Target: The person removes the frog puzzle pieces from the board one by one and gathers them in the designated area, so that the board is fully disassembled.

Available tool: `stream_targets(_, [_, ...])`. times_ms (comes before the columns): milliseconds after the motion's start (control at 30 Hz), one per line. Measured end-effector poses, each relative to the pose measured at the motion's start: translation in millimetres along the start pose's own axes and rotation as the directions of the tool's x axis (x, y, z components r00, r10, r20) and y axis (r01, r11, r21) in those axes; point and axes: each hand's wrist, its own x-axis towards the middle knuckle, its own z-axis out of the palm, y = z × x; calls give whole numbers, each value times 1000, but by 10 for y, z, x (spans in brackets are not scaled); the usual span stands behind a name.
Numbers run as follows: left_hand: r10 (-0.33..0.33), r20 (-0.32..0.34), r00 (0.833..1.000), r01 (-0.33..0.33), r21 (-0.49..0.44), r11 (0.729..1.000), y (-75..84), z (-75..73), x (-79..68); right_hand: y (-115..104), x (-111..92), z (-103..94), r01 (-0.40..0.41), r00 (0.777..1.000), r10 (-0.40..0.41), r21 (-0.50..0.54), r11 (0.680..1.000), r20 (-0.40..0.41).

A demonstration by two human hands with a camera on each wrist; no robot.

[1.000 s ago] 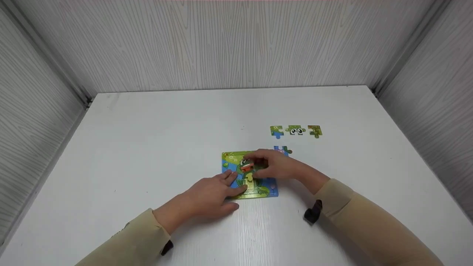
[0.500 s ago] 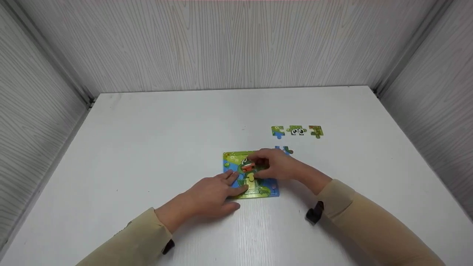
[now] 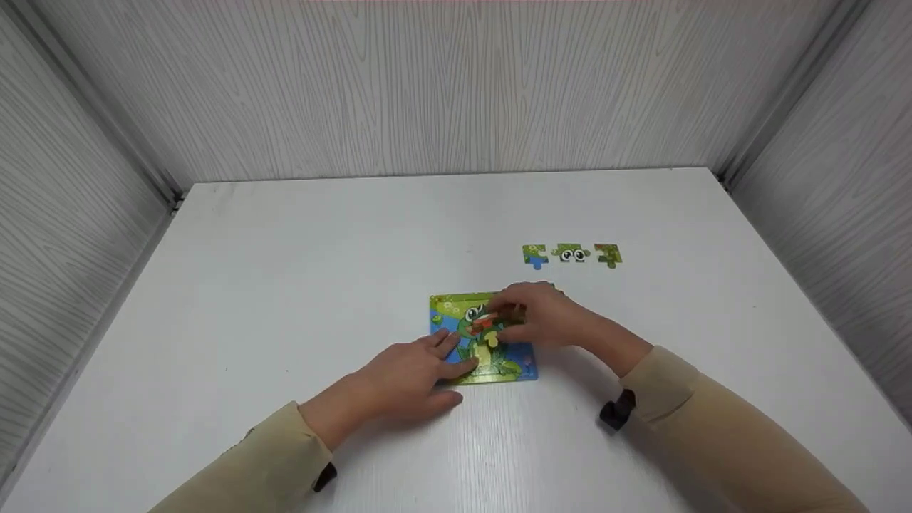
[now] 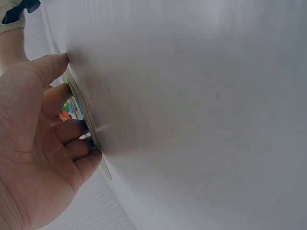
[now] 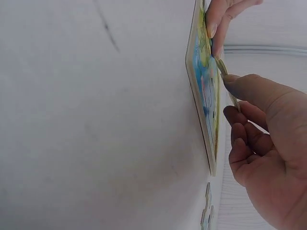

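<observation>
A square frog jigsaw board [image 3: 439, 320] lies on the white table. My left hand [image 3: 410, 377] rests on its near left part with fingers spread, the thumb on the table. My right hand [image 3: 543, 315] is over the board's right side and pinches a jigsaw piece [image 3: 491, 339] between thumb and fingers. That piece shows a yellow knob and an orange-red patch. In the right wrist view, the thin piece [image 5: 234, 101] is held tilted, close over the board [image 5: 195, 72]; whether it touches the board I cannot tell. Fingers hide part of the picture.
Beyond the board, a row of three loose jigsaw pieces lies on the table: a green-blue one [image 3: 536, 256], one with two eyes [image 3: 571, 254] and a green one [image 3: 608, 255]. Another loose piece [image 3: 557, 288] is mostly hidden behind my right hand. Panels enclose the table's back and sides.
My right hand has shifted slightly to the right with the jigsaw piece, which has turned a little. It now covers more of the loose piece behind it. My left hand has stayed put.
</observation>
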Motion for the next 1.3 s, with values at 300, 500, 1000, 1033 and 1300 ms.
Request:
stream_targets(300, [-9,-1,1000,9,-6,1000,-4,17,-6,153,-123,-178,-16,997,18,28,999,-79])
stream_targets(500, [-1,-5,1000,1,4,1000,-2,23,-11,342,-260,-398,-24,989,35,77,997,-144])
stream_targets(1000, [1,-20,1000,-1,14,1000,-2,26,-8,874,-590,-755,-125,963,163,179,976,-214])
stream_targets(1033, [0,-21,1000,0,13,1000,-1,27,-8,894,-601,-762,-133,962,171,181,974,-212])
stream_targets(1300, [-1,-18,1000,1,0,1000,-2,22,-8,1089,-657,-754,-212,949,244,170,962,-199])
